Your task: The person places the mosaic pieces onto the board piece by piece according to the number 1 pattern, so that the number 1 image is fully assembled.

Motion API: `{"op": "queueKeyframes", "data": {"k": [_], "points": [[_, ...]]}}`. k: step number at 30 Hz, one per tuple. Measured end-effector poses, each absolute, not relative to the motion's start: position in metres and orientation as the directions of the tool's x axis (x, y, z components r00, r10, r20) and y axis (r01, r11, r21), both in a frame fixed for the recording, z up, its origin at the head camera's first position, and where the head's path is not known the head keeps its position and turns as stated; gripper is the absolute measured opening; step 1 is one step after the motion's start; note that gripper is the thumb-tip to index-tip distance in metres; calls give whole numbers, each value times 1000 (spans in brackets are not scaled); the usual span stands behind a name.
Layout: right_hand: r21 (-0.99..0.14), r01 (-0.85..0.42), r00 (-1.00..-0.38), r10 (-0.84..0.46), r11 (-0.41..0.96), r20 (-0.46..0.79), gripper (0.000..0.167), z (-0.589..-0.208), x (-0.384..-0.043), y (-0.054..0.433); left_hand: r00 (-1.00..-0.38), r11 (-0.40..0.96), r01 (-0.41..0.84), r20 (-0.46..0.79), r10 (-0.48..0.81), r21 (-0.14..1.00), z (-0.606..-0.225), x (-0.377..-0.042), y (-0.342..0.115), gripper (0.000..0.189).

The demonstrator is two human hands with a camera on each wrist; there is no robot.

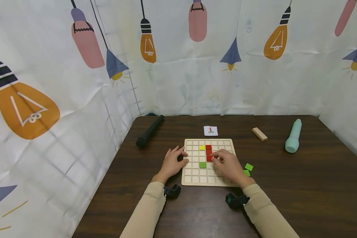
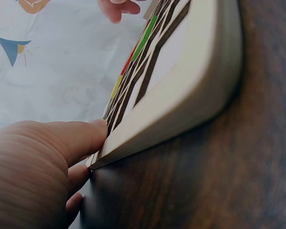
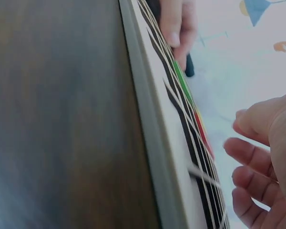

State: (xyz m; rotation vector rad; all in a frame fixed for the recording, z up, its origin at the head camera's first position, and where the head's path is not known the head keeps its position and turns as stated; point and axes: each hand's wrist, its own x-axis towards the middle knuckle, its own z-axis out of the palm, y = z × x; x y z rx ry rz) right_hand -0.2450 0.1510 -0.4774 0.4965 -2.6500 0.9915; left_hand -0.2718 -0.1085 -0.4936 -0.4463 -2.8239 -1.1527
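Note:
A pale wooden grid board (image 1: 193, 179) lies flat on the table. Three red tiles (image 1: 208, 153) stand in a column on it, with a yellow piece (image 1: 202, 147) beside the top one and a green tile (image 1: 202, 164) lower left. My left hand (image 1: 171, 164) rests at the board's left edge, thumb and index finger on the rim; the left wrist view shows the thumb straight along that edge. Over the board's right half, my right hand (image 1: 228, 165) has its fingertips beside the lowest red tile. Its loosely bent fingers (image 3: 250, 155) hold nothing in the right wrist view.
Two loose green tiles (image 1: 249, 167) lie right of the board, partly behind the right hand. Behind the board is a small printed card (image 1: 210, 131). A wooden block (image 1: 259, 134) and a mint-green bottle-shaped object (image 1: 293, 136) lie at right, a dark cylinder (image 1: 150, 131) at left.

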Motion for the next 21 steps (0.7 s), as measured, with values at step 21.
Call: {"op": "queueKeyframes", "data": {"k": [21], "points": [[-577,-317,-934,-144,752,326,24,-474,-258,225,-953,677,298,171,249,673,-496,-272,-109,16]]}}
